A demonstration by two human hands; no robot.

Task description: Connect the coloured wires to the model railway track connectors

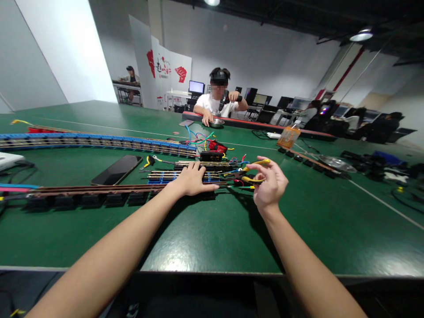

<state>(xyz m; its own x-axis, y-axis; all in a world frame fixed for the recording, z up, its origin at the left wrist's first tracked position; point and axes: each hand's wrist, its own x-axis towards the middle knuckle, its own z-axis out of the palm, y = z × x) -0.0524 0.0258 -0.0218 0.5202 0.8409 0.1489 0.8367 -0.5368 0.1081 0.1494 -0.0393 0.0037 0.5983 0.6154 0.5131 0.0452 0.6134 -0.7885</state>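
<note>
My left hand [194, 180] lies with fingers spread across the strips of metal rods in blue and black holders; it presses on them without gripping. The blue holder strip [162, 177] and the brown-railed strip on black blocks [99, 190] run under or beside that hand. In my right hand [270, 183] are pliers with yellow handles [250, 179], the handles spread apart. The pliers' jaws point left toward the wires at the strips' right end, where a yellow-tipped wire [247, 187] sticks out. Whether the jaws touch a wire, I cannot tell.
A black phone [117, 170] lies left of the strips, below a long blue curved strip [99, 143]. Coloured wires and a red part [217, 146] sit behind. A bottle of orange drink [289, 136] stands at right. Across the table, a person [207, 106] holds a black tool above a metal bowl [216, 123].
</note>
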